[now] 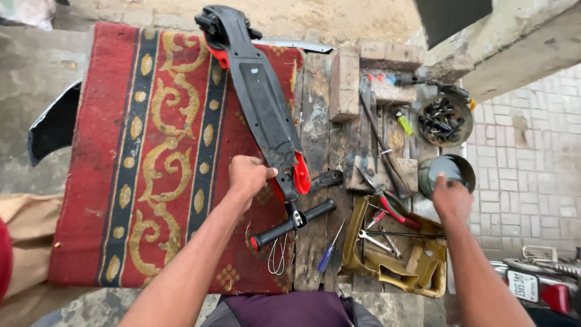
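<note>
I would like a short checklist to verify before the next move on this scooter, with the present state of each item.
1. Left hand grips the scooter deck: ok.
2. Deck rests flat on the red carpet: ok.
3. Right hand reaches the dark bowl: ok; what the fingers take, cannot tell.
4. Handlebar free of the loose wire: cannot tell.
5. Screwdriver near the hands: ok.
6. Tool tray tidy: not ok, tools lie mixed.
</note>
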